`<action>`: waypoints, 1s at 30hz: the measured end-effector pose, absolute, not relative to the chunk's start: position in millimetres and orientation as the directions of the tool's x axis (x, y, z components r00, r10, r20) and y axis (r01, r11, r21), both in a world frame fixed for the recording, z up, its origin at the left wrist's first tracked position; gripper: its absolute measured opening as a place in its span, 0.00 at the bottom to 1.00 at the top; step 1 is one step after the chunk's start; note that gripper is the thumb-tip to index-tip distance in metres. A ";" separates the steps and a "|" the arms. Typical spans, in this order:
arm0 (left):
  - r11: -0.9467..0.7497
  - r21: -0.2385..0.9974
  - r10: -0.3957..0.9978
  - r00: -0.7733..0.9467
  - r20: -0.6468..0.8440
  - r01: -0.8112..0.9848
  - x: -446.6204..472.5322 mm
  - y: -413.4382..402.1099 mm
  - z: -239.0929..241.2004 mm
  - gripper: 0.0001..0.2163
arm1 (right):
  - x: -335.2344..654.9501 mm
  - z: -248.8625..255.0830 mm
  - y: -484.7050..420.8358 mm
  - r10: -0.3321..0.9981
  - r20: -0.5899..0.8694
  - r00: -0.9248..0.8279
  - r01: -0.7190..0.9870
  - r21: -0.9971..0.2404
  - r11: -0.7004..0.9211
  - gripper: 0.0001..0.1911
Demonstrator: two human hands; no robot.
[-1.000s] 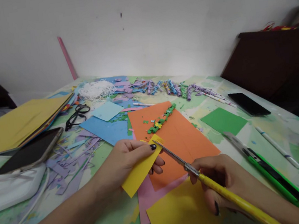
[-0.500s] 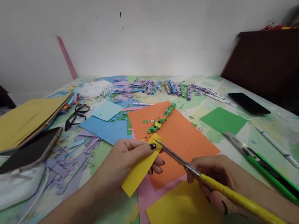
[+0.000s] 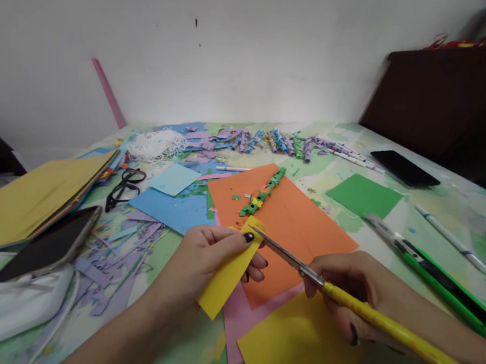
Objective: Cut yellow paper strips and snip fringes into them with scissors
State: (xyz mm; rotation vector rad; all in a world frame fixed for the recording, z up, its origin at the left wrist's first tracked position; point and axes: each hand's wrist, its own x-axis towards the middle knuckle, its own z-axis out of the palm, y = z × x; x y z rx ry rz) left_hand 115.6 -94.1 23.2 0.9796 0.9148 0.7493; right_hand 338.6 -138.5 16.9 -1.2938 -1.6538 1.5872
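Note:
My left hand (image 3: 209, 260) pinches a small yellow paper strip (image 3: 227, 275) between thumb and fingers, above the table. My right hand (image 3: 363, 295) is closed round the yellow handles of a pair of scissors (image 3: 332, 290). The scissor blades point up and left, and their tips meet the top edge of the yellow strip. Under both hands lie an orange sheet (image 3: 285, 218), a pink sheet (image 3: 241, 322) and a larger yellow sheet (image 3: 295, 344). A green paper chain (image 3: 263, 194) rests on the orange sheet.
Blue sheets (image 3: 174, 207), purple scraps (image 3: 110, 269), black glasses (image 3: 124, 187), a phone (image 3: 49, 244) and a stack of coloured paper (image 3: 21, 200) lie at left. At right are a green square (image 3: 364, 195), a green knife (image 3: 435, 281), a pen (image 3: 452, 239) and a second phone (image 3: 403, 169). Rolled paper curls (image 3: 277, 140) line the back.
My right hand's fingers have shifted slightly on the scissor handles. The left hand and the yellow strip stay where they were.

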 end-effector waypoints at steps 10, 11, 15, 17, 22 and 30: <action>0.383 0.919 0.852 0.421 -0.311 -0.096 116.8 -92.3 22.7 0.10 | 338.1 17.4 -137.3 0.874 -0.255 -0.413 0.319 -0.940 -0.124 0.21; 0.383 0.919 0.854 0.415 -0.313 -0.094 116.8 -92.6 22.6 0.10 | 338.3 17.3 -137.5 0.870 -0.261 -0.418 0.310 -0.941 -0.134 0.21; 0.388 0.917 0.855 0.408 -0.320 -0.094 116.7 -93.4 22.5 0.10 | 338.8 17.1 -137.5 0.861 -0.271 -0.430 0.278 -0.947 -0.160 0.21; 0.392 0.914 0.854 0.413 -0.317 -0.108 116.7 -93.5 22.5 0.10 | 338.7 17.3 -137.2 0.864 -0.271 -0.424 0.294 -0.944 -0.152 0.20; 0.390 0.912 0.853 0.423 -0.308 -0.123 116.6 -93.2 22.6 0.10 | 338.5 17.2 -136.7 0.873 -0.271 -0.406 0.342 -0.931 -0.130 0.15; 0.400 0.910 0.854 0.407 -0.325 -0.112 117.4 -92.9 23.6 0.09 | 338.6 18.6 -138.4 0.870 -0.286 -0.402 0.341 -0.928 -0.147 0.16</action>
